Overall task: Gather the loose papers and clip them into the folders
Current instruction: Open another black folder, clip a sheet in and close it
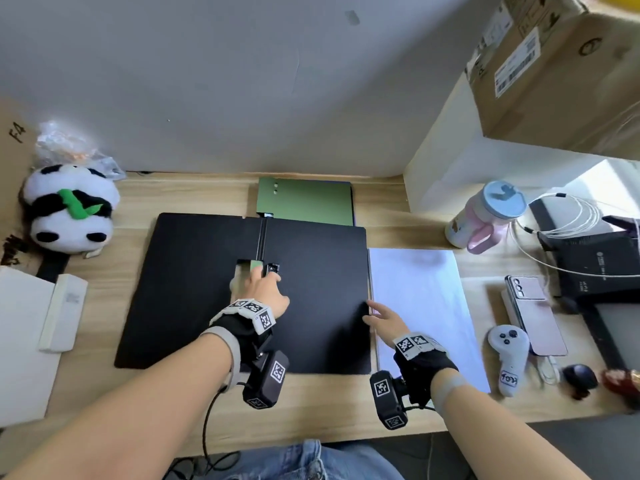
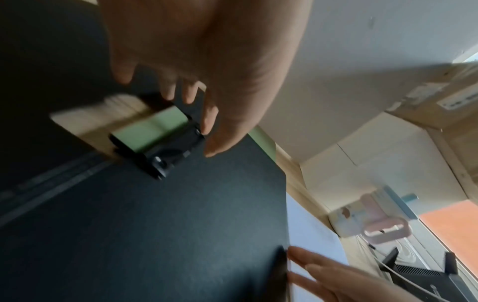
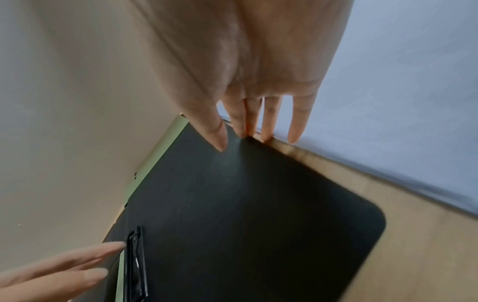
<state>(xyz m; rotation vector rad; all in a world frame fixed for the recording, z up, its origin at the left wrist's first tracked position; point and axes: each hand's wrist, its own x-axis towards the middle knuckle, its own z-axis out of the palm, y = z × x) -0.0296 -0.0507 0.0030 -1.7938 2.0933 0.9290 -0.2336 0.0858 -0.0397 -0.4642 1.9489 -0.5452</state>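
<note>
A black folder [image 1: 194, 289] lies open and flat on the wooden desk [image 1: 311, 403]. Its black clip [image 1: 272, 269] sits by the spine, with a shiny raised flap beside it. My left hand [image 1: 265, 280] rests over the clip [image 2: 165, 151], its straight fingers [image 3: 98, 253] touching it. My right hand [image 1: 377, 315] is at the folder's right edge [image 3: 245, 204], thumb on the black cover and straight fingertips [image 3: 266, 134] in the gap beside the white papers [image 1: 422, 306]. A closed green folder [image 1: 304, 200] lies behind the black one.
A panda plush [image 1: 69, 206] sits at far left, above a white box [image 1: 62, 313] on white sheets. At right stand a pink bottle [image 1: 485, 220], phone [image 1: 535, 306], white controller [image 1: 509, 355], cables and a black device [image 1: 595, 261]. A cardboard box [image 1: 554, 81] sits on the shelf.
</note>
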